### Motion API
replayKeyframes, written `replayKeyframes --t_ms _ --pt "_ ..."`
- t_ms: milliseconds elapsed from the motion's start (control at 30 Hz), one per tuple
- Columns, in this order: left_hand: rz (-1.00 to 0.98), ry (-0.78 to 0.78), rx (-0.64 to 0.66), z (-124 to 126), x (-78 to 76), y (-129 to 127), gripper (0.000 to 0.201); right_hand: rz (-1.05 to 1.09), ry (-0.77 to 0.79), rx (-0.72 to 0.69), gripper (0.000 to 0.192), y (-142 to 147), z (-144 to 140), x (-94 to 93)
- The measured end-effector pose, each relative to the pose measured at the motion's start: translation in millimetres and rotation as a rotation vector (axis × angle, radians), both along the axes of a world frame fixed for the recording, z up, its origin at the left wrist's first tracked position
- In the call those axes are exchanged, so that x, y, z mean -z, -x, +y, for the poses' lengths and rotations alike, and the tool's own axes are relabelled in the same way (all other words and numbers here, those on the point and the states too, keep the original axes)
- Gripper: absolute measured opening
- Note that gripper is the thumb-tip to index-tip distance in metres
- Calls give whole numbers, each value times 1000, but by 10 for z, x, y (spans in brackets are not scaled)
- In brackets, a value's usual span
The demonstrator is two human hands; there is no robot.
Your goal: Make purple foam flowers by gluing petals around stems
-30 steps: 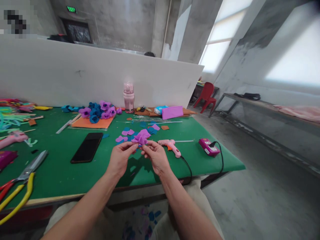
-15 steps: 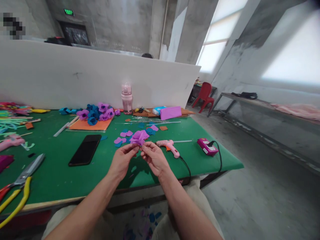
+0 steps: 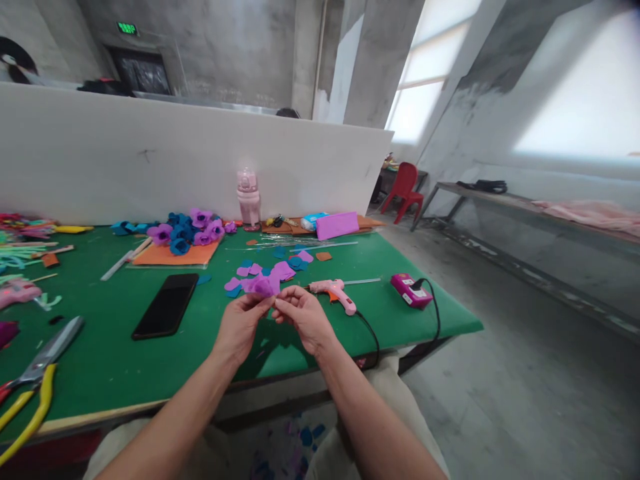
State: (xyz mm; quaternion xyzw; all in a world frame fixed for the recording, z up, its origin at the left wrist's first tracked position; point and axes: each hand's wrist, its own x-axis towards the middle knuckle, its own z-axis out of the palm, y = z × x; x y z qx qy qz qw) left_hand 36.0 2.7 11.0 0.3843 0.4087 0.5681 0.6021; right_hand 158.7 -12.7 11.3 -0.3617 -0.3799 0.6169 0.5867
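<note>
Both hands meet above the near edge of the green table (image 3: 125,360). My left hand (image 3: 240,327) and my right hand (image 3: 300,319) pinch a small purple foam flower (image 3: 261,285) between their fingertips. Loose purple and blue foam petals (image 3: 285,267) lie on the table just beyond the flower. A pink hot glue gun (image 3: 334,293) rests to the right of my right hand, its black cord trailing off the table edge.
A black phone (image 3: 166,305) lies left of my hands. Finished purple and blue flowers (image 3: 189,228) sit on an orange sheet. A pink bottle (image 3: 249,197) stands by the white partition. Scissors (image 3: 43,353), a pink power box (image 3: 411,291) and a red chair (image 3: 404,192) are around.
The flower has tipped and shifted slightly left between my fingers. The view has drifted a little to the right; the hands stay together.
</note>
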Motion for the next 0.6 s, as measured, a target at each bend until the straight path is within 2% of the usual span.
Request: replayKeyframes --t_ms 100,167,600 --pt "39 -52 -36 20 41 12 27 -149 -96 136 20 -5 24 16" --pt "59 -77 -44 22 54 13 26 -192 -139 178 20 2 32 16" --pt "85 -70 1 -16 16 -20 28 -94 -86 197 22 65 -3 -32"
